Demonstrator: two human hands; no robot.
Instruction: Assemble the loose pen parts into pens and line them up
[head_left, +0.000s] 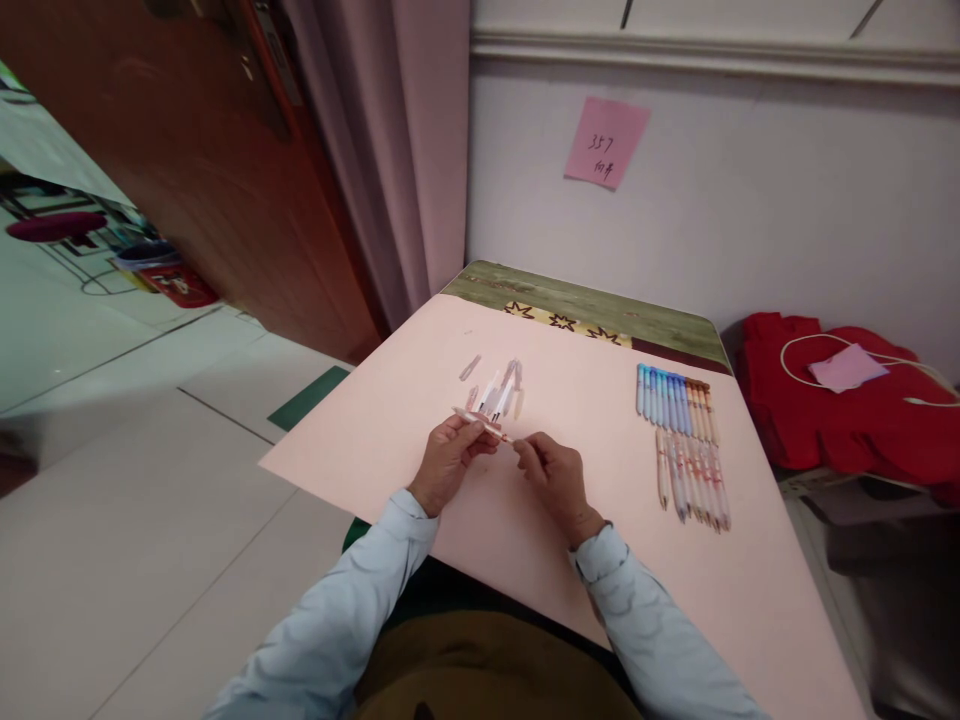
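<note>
A slim pale pen with reddish marks (486, 422) is held slantwise just above the table. My left hand (442, 462) is closed around its barrel, thumb on top. At the pen's right end, my right hand (559, 478) pinches the narrow tip between thumb and fingers. Just beyond the hands lies a loose group of pen parts (510, 380), with clear tubes and thin white refills among them. One small greyish piece (470, 368) rests apart to their left. The fingertips partly hide the pen's right end.
On the pink-covered table (345, 450), blue and brown pens (664, 400) lie side by side at the right, with pale pens (697, 480) below them. A red cloth (810, 400) bearing a white cable is beyond the right edge. A pink note (606, 142) hangs on the wall.
</note>
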